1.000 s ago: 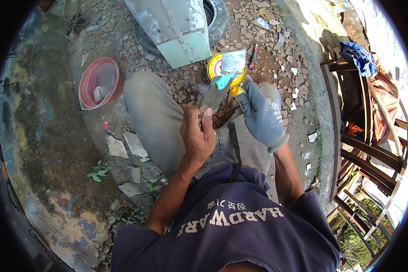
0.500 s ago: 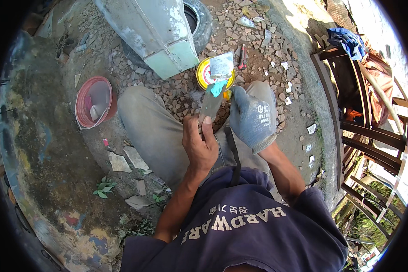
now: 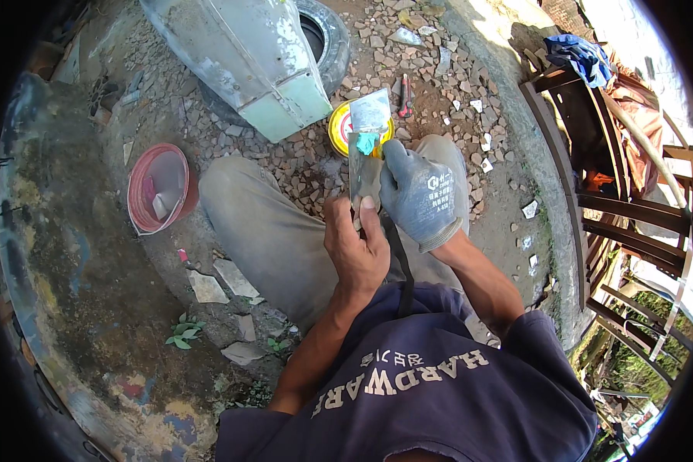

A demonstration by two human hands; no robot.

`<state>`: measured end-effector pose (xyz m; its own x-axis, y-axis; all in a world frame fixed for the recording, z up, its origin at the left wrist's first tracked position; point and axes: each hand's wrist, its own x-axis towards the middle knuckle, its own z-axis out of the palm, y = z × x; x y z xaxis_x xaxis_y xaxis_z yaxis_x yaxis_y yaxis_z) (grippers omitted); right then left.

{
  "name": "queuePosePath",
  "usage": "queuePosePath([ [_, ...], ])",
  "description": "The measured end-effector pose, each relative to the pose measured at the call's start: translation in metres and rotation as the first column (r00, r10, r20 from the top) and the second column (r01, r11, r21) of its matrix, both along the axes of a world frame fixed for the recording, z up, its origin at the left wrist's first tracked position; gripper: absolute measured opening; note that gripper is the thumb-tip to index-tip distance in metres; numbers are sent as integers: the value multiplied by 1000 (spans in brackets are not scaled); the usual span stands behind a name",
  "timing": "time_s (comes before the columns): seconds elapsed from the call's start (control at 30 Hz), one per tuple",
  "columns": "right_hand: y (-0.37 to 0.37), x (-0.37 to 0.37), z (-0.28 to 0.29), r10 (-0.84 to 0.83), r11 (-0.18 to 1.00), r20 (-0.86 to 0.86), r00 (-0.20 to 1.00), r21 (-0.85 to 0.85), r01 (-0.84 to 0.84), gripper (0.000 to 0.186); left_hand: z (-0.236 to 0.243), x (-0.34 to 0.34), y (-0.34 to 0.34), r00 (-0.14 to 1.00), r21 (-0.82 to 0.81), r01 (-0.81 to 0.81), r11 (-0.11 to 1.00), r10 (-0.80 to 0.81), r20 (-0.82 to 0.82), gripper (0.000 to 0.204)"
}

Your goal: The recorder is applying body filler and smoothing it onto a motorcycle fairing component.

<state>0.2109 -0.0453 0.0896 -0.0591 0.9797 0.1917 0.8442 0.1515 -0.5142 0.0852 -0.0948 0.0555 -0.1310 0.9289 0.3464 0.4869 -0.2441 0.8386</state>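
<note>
My bare left hand [image 3: 356,245] is closed on the near end of a flat grey metal scraper [image 3: 364,179], thumb on top. A lump of teal putty [image 3: 366,143] sits at the scraper's far end. My right hand [image 3: 423,191], in a grey-blue glove, is closed just to the right of the putty. A small yellow bit shows by its fingertips; the rest is hidden by the glove. Beyond the putty a squarish pale plate [image 3: 370,110] overlaps a round yellow-rimmed can [image 3: 336,137]. Whether the plate rests on the can or is held, I cannot tell.
A red bucket [image 3: 136,185] stands left of my knee. Ahead, a grey-green metal panel [image 3: 258,61] leans over a tyre [image 3: 337,54]. A red-handled cutter [image 3: 406,96] lies on broken stones [image 3: 450,123]. A dark wooden frame [image 3: 631,202] stands at right.
My left hand has moved to the right and turned the scraper more upright, closer to my gloved hand. The right hand has hardly moved. The whole view has shifted slightly.
</note>
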Motion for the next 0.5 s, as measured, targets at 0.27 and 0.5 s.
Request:
queuePosePath([
  [0.27,5,-2,13,1,994,-66,998,105,6,9,3,1,1,999,-17,4,1000,-4,46,18],
  [0.5,4,6,8,-56,997,-199,978,39,65,4,3,1,3,998,-34,-4,999,6,61,18],
])
